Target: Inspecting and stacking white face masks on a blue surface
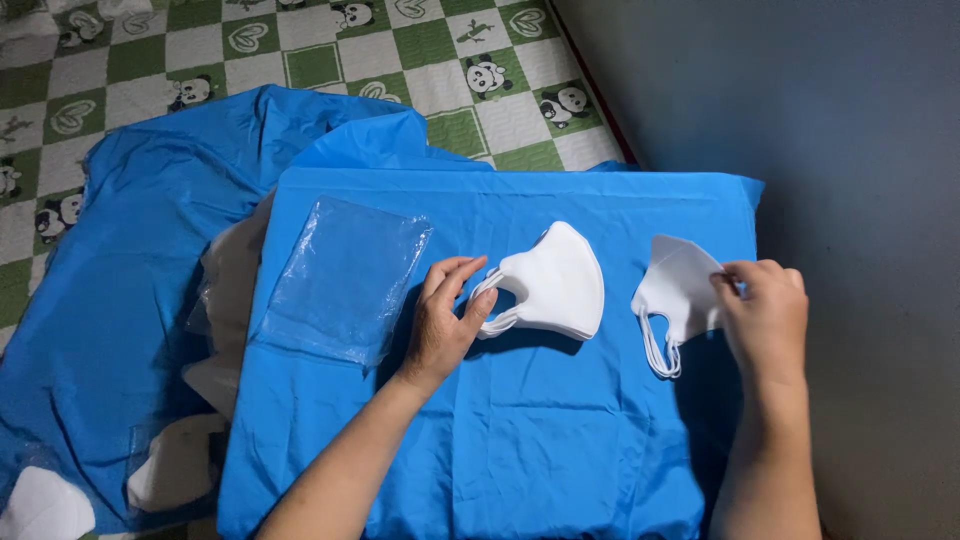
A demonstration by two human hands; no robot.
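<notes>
While on blue sheet (520, 440): left hand (445, 320) at mask stack (555, 280), right hand (765, 310) pinching mask (680, 285)

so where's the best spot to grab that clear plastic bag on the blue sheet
Take the clear plastic bag by its near right corner, coming from the right where the left hand already rests. It lies flat on the blue sheet, so only an edge can be pinched; that corner looks slightly lifted and wrinkled, probably easing a fingertip grip.
</notes>
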